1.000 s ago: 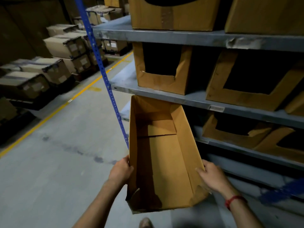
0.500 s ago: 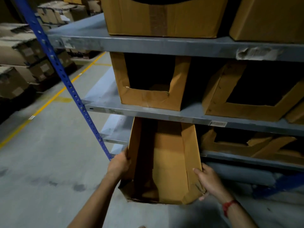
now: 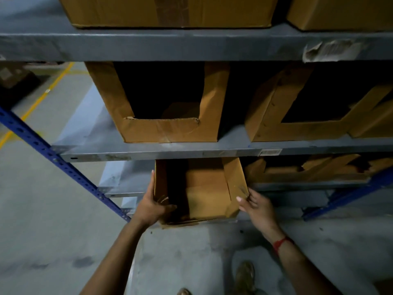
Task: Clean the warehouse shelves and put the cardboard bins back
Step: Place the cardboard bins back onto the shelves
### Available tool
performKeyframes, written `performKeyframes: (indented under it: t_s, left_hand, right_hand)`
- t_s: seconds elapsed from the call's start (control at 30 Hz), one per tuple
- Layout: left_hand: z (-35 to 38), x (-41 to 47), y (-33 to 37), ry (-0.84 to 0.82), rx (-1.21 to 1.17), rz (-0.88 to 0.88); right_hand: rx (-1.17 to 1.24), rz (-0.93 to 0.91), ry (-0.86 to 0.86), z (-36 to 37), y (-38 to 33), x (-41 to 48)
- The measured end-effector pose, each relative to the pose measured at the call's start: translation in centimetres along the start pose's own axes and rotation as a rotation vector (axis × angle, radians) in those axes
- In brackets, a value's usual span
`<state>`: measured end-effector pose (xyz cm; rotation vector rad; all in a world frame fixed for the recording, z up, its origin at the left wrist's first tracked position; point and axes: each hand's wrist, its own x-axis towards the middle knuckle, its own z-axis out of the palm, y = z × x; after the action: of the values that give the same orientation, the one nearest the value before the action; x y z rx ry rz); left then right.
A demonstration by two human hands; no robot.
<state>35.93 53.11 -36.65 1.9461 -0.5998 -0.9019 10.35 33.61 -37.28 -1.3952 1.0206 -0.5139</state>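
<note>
An empty open-topped cardboard bin (image 3: 206, 188) sits partly under the middle grey shelf (image 3: 161, 153), its far end hidden beneath it and its near end sticking out over the floor. My left hand (image 3: 152, 204) grips the bin's left wall near the front corner, thumb inside. My right hand (image 3: 254, 204) touches the bin's right front corner with its fingertips, fingers loosely bent. The lower shelf (image 3: 125, 182) that bears the bin shows bare grey to the left of it.
A blue perforated upright (image 3: 63, 167) slants down just left of my left hand. Other cut-front cardboard bins (image 3: 168, 107) fill the shelf above, and flattened ones (image 3: 314, 169) lie right of my bin. Closed boxes (image 3: 170, 11) stand on the top shelf. My shoe (image 3: 245, 273) is on the concrete floor.
The bin has gone from held out in the aisle to pushed under the middle shelf onto the lower one. Both hands followed it forward, and my view moved closer to the rack.
</note>
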Motion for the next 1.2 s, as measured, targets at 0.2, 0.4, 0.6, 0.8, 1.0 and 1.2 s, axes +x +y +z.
performKeyframes:
  t_s: [0.2,0.4,0.6,0.8,1.0,1.2]
  left_hand:
    - [-1.6,5.2,1.5,0.238,0.253,-0.1]
    - [0.4,6.6,0.3,0.51,0.116,-0.071]
    - [1.0,11.0,0.8,0.532,0.127,-0.129]
    - [0.0,13.6,0.6,0.458,0.154,-0.224]
    - [0.4,11.9,0.6,0.358,0.018,-0.211]
    - [2.0,7.7,-1.5,0.261,-0.055,-0.139]
  right_hand:
    - [-0.346,-0.151,-0.005,0.5,0.4,4.9]
    - [-0.421,-0.22,-0.002,1.8,-0.5,10.1]
    - [-0.317,-0.231,0.105,3.0,-0.5,12.9]
    - [-0.317,-0.226,0.124,3.7,0.4,15.5]
    - [-0.367,-0.134,0.111,4.1,-0.7,14.5]
    - [-0.119,-0.089,0.106,4.7,-0.7,11.1]
